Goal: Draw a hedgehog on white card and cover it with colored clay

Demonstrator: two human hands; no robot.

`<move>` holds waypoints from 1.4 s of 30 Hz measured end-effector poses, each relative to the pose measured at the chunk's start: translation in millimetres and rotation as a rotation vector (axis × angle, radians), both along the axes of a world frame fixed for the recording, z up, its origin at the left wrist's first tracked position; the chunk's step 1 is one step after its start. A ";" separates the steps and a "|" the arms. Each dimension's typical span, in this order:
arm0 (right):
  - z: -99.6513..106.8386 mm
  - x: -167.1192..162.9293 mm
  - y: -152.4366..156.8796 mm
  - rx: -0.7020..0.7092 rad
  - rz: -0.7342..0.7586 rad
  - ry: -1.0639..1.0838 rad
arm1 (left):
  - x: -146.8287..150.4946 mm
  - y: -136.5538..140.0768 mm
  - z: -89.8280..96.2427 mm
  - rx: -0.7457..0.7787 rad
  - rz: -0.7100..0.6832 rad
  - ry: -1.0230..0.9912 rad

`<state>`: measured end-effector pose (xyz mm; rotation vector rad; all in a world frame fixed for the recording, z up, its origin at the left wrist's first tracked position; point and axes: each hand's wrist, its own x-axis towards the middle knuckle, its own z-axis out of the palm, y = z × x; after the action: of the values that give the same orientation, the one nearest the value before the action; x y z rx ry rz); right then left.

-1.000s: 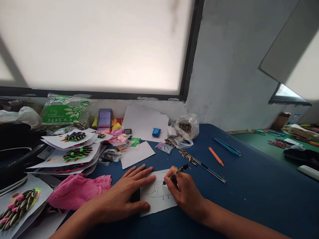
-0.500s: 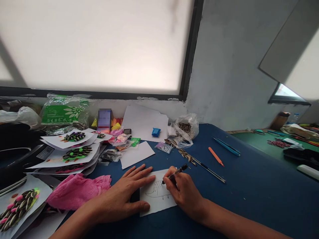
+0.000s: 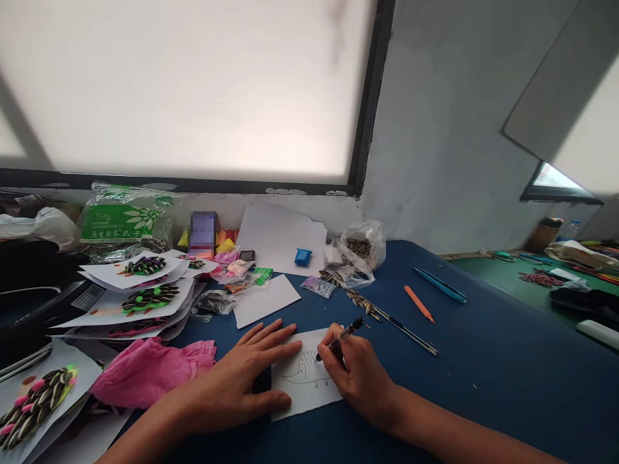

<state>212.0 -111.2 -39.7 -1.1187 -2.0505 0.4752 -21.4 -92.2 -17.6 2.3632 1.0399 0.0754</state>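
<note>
A white sheet of paper [image 3: 309, 401] lies on the blue table, bearing a line drawing of an animal with a pointed snout, short legs and small marks on its back. My right hand [image 3: 360, 370] grips a black pen [image 3: 352, 327], its tip at the drawing's back. Part of the drawing is hidden behind that hand. My left hand [image 3: 246, 374] rests flat with fingers spread, its thumb and index finger on the paper's left edge. Left of it lies a pink cloth [image 3: 155, 370].
Cards decorated with sunflower seeds [image 3: 149, 296] are stacked at the left. Farther back are a bag of seeds [image 3: 360, 248], white paper [image 3: 271, 235] and a blue packet [image 3: 303, 257]. An orange marker [image 3: 420, 304], blue tweezers [image 3: 440, 285] and another pen [image 3: 409, 332] lie at the right.
The pen tip has shifted slightly right and down, and a few more small marks show on the animal's back. My left hand stays in place.
</note>
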 end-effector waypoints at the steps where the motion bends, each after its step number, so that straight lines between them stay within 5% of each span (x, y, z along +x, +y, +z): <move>1: 0.7 0.3 0.1 -0.002 -0.004 0.008 | -0.1 0.2 -0.1 0.002 0.000 0.001; 42: -2.2 11.6 -0.6 0.017 -0.058 0.037 | -1.5 2.3 -4.3 0.014 -0.011 -0.013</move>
<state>223.6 -111.8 -41.9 -1.1477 -1.9812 0.4455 -22.8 -89.9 -21.9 2.3774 1.0234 0.0936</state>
